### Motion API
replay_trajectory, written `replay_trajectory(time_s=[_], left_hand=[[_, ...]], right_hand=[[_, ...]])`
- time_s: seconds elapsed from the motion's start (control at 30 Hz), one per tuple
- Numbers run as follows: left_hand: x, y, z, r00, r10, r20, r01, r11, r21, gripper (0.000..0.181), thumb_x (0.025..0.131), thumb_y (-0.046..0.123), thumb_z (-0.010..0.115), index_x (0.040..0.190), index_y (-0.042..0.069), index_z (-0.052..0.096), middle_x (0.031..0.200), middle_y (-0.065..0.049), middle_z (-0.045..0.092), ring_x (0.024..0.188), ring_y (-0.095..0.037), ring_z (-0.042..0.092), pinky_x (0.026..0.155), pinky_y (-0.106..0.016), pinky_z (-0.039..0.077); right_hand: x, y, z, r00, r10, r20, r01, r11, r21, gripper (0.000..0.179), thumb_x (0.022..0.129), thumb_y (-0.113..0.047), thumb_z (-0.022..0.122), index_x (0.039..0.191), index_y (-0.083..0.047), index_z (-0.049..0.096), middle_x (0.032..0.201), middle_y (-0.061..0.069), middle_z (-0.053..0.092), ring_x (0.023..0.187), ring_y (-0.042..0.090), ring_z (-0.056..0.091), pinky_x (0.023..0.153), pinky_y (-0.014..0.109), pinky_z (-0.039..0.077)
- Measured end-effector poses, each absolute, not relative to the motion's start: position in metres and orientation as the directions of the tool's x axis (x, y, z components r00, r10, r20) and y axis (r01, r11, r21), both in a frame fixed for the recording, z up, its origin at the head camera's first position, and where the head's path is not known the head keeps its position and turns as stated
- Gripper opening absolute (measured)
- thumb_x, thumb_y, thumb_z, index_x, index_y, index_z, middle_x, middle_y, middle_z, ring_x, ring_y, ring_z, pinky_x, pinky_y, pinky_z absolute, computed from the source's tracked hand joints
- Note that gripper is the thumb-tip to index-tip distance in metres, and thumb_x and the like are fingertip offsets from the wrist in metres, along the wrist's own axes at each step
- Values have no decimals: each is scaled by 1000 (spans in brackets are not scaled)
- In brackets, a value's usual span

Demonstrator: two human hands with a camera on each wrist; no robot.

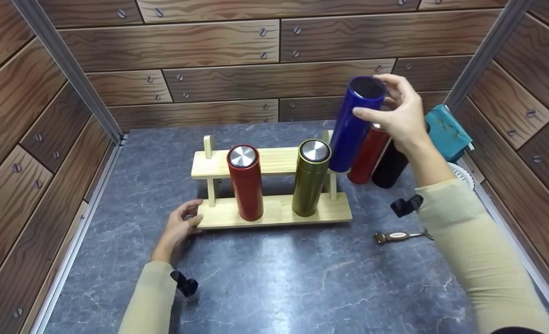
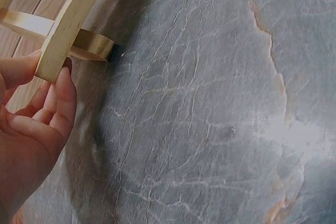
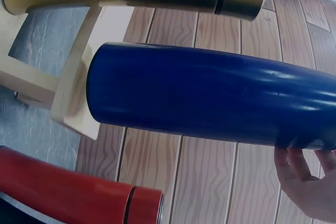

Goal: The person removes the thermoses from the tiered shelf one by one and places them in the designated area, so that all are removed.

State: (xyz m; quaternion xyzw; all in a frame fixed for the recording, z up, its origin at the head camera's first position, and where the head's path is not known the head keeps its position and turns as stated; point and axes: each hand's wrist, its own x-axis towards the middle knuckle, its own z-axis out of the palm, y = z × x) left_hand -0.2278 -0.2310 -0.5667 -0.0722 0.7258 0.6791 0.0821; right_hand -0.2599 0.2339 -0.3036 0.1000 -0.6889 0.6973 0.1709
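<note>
My right hand [image 1: 406,118] grips a blue thermos flask [image 1: 351,127] around its upper end, and the flask tilts slightly. Its base overlaps the right end of the upper shelf in the head view; in the right wrist view, the flask's bottom [image 3: 97,85] is right beside the shelf's end. A two-tier wooden rack [image 1: 274,220] stands on the table. On its lower shelf a red thermos [image 1: 246,190] and a gold thermos [image 1: 309,185] stand upright. With thumb and fingers, my left hand [image 1: 179,227] pinches the lower shelf's left end [image 2: 52,59].
Right of the rack stand another red thermos [image 1: 369,157] and a black thermos [image 1: 390,167]. Farther right are a teal packet [image 1: 446,132] and a white basket rim [image 1: 462,174]. A brown-handled tool [image 1: 399,236] lies on the grey marbled table [image 1: 265,283]. Wood-patterned walls [image 1: 218,46] enclose it.
</note>
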Motion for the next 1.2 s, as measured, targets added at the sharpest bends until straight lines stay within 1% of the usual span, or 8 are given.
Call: replay_trajectory(time_s=[0.2,0.3,0.5,0.67,0.8,1.0,1.2], left_hand=[[-229,-232,-568,-974,11,-228,-228,37,973,45,87,-3,60,131,3,50,116,-20,51,76,-18,58,65,-36,53],[-228,-231,-569,-975,4,-220,-220,29,975,45,86,-4,59,130,3,50,114,-20,52,75,-17,58,63,-35,54],[-228,-230,-568,-977,8,-214,-214,18,977,45,86,-5,59,130,3,51,115,-20,52,76,-18,58,63,-36,54],[-227,-231,-567,-975,9,-221,-221,8,975,46,86,-5,59,130,3,50,115,-19,51,76,-18,59,63,-35,54],[-227,-231,-567,-977,15,-215,-215,9,977,45,86,-5,59,130,3,51,114,-20,52,77,-19,58,64,-36,54],[-227,-232,-566,-975,13,-221,-220,33,975,45,87,-3,60,130,3,50,116,-20,50,78,-18,58,65,-36,54],[-228,-232,-565,-974,8,-225,-224,75,972,44,88,-3,59,131,4,50,117,-21,49,78,-18,58,66,-36,54]], right_hand=[[-252,247,-308,-919,123,375,-383,-48,-923,65,58,9,84,115,-7,59,107,11,65,89,25,60,64,29,55],[-248,253,-310,-918,132,374,-383,-47,-923,65,58,10,83,115,-7,59,106,11,65,89,24,61,66,28,55],[-239,268,-313,-919,156,362,-373,-45,-927,65,59,12,81,117,-7,58,108,10,65,88,22,61,70,26,53],[-234,279,-318,-909,177,377,-388,-29,-921,65,59,13,81,116,-7,58,106,7,66,88,20,61,73,24,52],[-230,289,-323,-898,191,396,-408,-24,-913,64,58,15,80,115,-5,59,105,8,66,86,20,61,70,24,52],[-226,304,-331,-887,238,396,-410,-9,-912,64,57,17,79,114,-5,59,104,6,67,85,19,58,65,21,51],[-224,316,-345,-871,307,383,-397,19,-918,65,56,16,81,114,-6,60,103,5,67,86,17,58,70,21,47]])
